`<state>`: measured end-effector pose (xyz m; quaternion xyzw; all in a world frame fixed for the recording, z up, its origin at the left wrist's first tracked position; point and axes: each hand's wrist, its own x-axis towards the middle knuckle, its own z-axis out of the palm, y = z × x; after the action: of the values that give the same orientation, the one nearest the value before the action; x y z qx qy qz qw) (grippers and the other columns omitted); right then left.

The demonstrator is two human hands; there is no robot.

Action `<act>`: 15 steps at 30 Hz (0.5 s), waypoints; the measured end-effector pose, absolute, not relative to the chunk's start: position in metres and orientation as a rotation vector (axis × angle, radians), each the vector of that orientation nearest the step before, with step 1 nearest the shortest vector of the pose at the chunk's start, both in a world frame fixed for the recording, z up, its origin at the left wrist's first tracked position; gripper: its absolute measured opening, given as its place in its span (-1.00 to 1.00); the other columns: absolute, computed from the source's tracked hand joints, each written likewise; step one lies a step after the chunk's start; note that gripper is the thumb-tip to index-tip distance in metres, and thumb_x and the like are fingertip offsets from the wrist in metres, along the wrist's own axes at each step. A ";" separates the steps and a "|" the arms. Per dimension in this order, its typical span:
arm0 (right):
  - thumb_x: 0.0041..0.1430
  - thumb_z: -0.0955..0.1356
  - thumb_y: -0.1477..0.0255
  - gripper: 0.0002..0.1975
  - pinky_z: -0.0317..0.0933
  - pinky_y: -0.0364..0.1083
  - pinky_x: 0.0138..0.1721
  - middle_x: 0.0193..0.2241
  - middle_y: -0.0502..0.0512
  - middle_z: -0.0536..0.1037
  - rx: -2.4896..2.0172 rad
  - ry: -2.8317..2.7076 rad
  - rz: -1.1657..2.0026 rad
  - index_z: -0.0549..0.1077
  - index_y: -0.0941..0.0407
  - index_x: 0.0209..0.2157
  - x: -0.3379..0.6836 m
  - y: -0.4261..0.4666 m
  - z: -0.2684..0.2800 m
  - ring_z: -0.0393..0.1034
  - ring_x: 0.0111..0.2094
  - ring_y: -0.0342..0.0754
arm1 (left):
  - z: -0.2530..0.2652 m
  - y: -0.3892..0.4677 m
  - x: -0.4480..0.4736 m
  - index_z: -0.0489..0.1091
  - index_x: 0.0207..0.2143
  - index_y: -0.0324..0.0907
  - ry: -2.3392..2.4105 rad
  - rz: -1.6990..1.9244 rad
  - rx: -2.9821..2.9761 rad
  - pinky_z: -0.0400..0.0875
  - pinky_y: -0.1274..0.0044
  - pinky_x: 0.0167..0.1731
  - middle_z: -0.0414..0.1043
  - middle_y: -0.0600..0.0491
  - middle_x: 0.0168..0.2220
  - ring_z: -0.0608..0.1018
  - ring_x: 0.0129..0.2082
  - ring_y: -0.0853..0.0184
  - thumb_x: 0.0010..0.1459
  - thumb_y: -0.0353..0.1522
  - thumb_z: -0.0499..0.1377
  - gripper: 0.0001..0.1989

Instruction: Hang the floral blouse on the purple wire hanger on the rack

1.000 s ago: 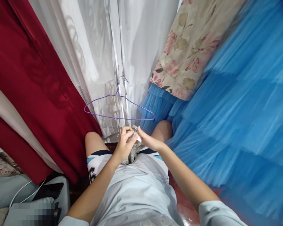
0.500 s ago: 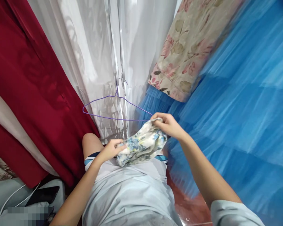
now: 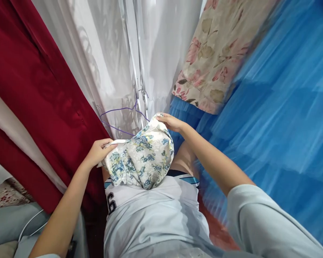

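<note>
Both hands grip a blue-and-cream floral cotton garment (image 3: pixel 141 157): the left hand (image 3: pixel 98 152) pinches its nine o'clock edge, the right hand (image 3: pixel 172 122) its one o'clock corner. Held apart, they spread the cloth just below a thin purple wire hanger (image 3: pixel 118 117), which hangs at twelve o'clock against the sheer white curtain (image 3: pixel 107 57).

**One numeral legible, on the shorts**

A single dark numeral "6" is printed on the white shorts (image 3: pixel 115 204), low on the leg at the left of the view, just below the blue and dark trim of the hem. Part of the figure is cut off by the fold of the cloth, so a further digit cannot be ruled out. No other text, label, brand or sign can be read.
</note>
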<state>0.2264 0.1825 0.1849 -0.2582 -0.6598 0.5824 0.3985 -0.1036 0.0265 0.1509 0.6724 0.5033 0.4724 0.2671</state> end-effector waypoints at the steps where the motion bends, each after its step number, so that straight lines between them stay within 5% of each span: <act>1: 0.05 0.45 0.34 -0.76 0.37 -0.07 -0.31 -0.37 0.10 0.57 -0.651 -1.664 1.496 0.46 0.15 -0.27 0.226 0.180 0.182 0.48 -0.37 -0.06 | 0.149 0.029 -0.112 0.51 -0.43 -0.23 1.380 1.265 1.834 0.24 0.63 -0.52 0.40 0.09 -0.51 0.38 -0.51 0.39 0.00 -0.16 0.31 -0.71; 9: 0.16 0.42 0.25 -0.76 0.36 -0.15 -0.33 -0.46 0.06 0.58 -0.540 -1.537 1.743 0.46 0.16 -0.35 0.205 0.170 0.154 0.48 -0.40 -0.11 | 0.135 0.040 -0.111 0.46 -0.43 -0.23 1.386 1.232 1.835 0.19 0.63 -0.51 0.35 0.10 -0.51 0.36 -0.49 0.40 0.06 -0.13 0.25 -0.69; 15: 0.23 0.36 0.31 -0.77 0.34 -0.16 -0.50 -0.62 0.01 0.51 -0.578 -1.346 1.795 0.40 0.15 -0.46 0.187 0.161 0.159 0.41 -0.60 -0.13 | 0.132 0.041 -0.115 0.46 -0.30 -0.20 1.382 1.056 2.059 0.28 0.59 -0.42 0.43 0.09 -0.40 0.44 -0.40 0.34 0.14 -0.24 0.14 -0.79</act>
<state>0.1865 0.1605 0.1588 -0.2287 -0.5323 0.7098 0.4007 -0.1155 0.0407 0.1318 0.7451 0.5000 0.3821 0.2212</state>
